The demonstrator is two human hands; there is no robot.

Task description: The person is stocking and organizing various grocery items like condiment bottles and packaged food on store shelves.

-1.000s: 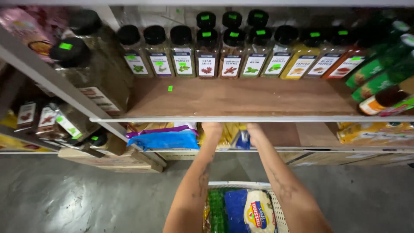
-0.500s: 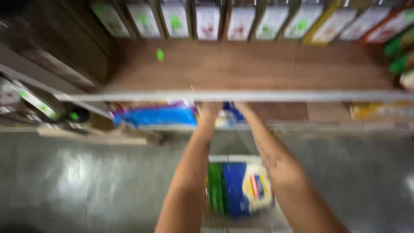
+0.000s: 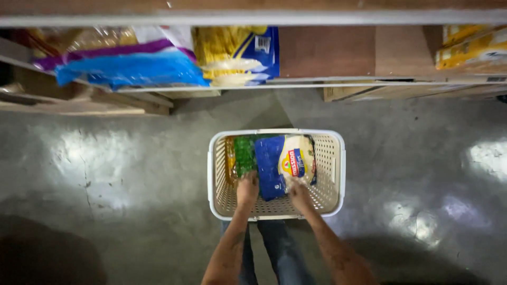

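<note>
A white slatted basket [image 3: 339,158] stands on the floor in front of my legs. Inside lie a blue and white bag of flat breads [image 3: 285,161], a green pack [image 3: 244,154] and a yellow pack [image 3: 230,158] by the left wall. My left hand [image 3: 247,190] is curled over the near end of the green pack, where it meets the blue bag. Its fingers are hidden. My right hand [image 3: 299,194] is closed on the near corner of the blue and white bag.
A low shelf [image 3: 317,82] runs across the top, holding a blue and purple bag [image 3: 132,66], a yellow and blue bag [image 3: 237,50] and yellow packs [image 3: 472,47] at the far right. Wooden pallets [image 3: 90,105] sit beneath it. The grey concrete floor [image 3: 132,174] is glossy.
Both hands have come back from the low shelf and down into the basket. The view has tilted down, so the upper shelf of spice bottles is out of sight.
</note>
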